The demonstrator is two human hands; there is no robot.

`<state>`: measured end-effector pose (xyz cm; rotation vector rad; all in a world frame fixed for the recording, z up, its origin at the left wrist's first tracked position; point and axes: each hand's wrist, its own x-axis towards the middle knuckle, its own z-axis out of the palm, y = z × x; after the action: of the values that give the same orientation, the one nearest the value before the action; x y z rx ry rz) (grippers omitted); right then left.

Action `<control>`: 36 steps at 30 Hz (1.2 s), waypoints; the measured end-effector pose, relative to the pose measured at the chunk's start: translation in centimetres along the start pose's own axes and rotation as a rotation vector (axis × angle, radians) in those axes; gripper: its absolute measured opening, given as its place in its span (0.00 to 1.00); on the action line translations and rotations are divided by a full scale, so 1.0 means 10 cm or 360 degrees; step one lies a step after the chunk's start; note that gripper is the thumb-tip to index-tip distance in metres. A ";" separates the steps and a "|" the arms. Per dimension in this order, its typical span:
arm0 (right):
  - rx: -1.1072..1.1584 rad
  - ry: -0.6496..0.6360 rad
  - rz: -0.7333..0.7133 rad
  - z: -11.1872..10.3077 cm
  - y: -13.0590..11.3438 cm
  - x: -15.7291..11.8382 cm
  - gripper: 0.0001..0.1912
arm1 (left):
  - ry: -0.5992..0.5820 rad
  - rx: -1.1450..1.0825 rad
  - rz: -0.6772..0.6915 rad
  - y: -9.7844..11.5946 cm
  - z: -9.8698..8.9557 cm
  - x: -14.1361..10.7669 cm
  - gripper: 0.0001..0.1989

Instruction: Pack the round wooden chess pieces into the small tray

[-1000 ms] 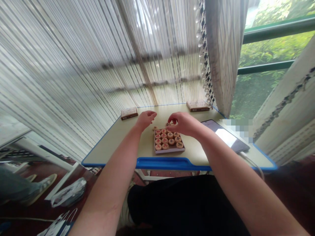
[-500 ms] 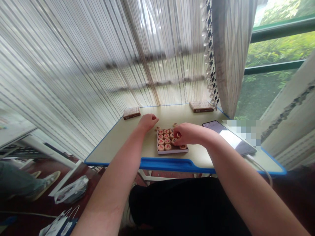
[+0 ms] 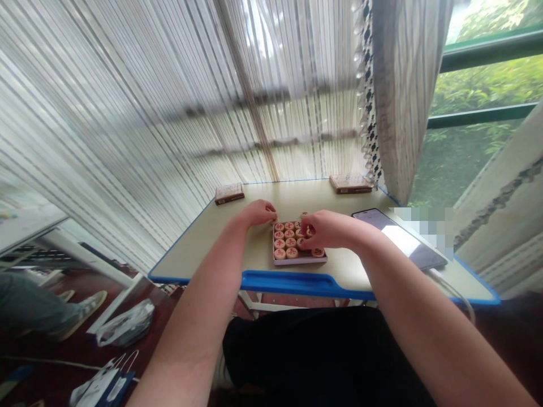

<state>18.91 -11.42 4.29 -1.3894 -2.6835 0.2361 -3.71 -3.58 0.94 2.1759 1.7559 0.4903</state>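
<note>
A shallow white-edged box (image 3: 299, 262) sits near the front of the table, filled with rows of round wooden xiangqi pieces (image 3: 291, 243) bearing red or dark characters. My right hand (image 3: 324, 229) reaches over the box's right side, its fingers closed on a piece (image 3: 301, 243) in the box and hiding some others. At the box's far left corner, the fingertips of my left hand (image 3: 260, 212) are closed on a loose piece (image 3: 274, 220), which they partly cover. Another loose piece (image 3: 304, 214) lies behind the box, partly hidden by my right hand.
Two flat boxes stand at the back of the table, one on the left (image 3: 229, 193) and one on the right (image 3: 350, 183). A phone (image 3: 373, 217) with a cable lies on the right. Striped string curtains (image 3: 169, 73) hang behind. A person's shoe (image 3: 87, 314) and bags (image 3: 127, 325) are at floor left.
My left hand has moved slightly right, and its fingertips now reach the loose piece by the corner. The right hand stays over the box. The whole view has shifted a little.
</note>
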 end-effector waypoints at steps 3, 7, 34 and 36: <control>0.0028 0.0068 0.0032 -0.02 0.03 0.01 0.14 | -0.0086 -0.0023 0.0006 0.01 -0.05 -0.04 0.15; 0.0068 0.0137 0.0058 -0.03 0.16 0.06 0.11 | -0.0187 0.0075 0.0030 0.01 -0.08 -0.05 0.13; 0.0449 0.1030 -0.0343 0.30 0.22 0.40 0.12 | -0.0217 -0.1876 0.0025 0.23 0.01 -0.13 0.20; 0.0375 0.1053 -0.0360 0.29 0.21 0.40 0.10 | -0.0230 -0.1886 0.0020 0.25 0.01 -0.14 0.19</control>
<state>17.81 -7.16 1.12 -0.8807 -2.1474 0.0513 -1.75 -5.42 1.81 1.2996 0.9220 1.0055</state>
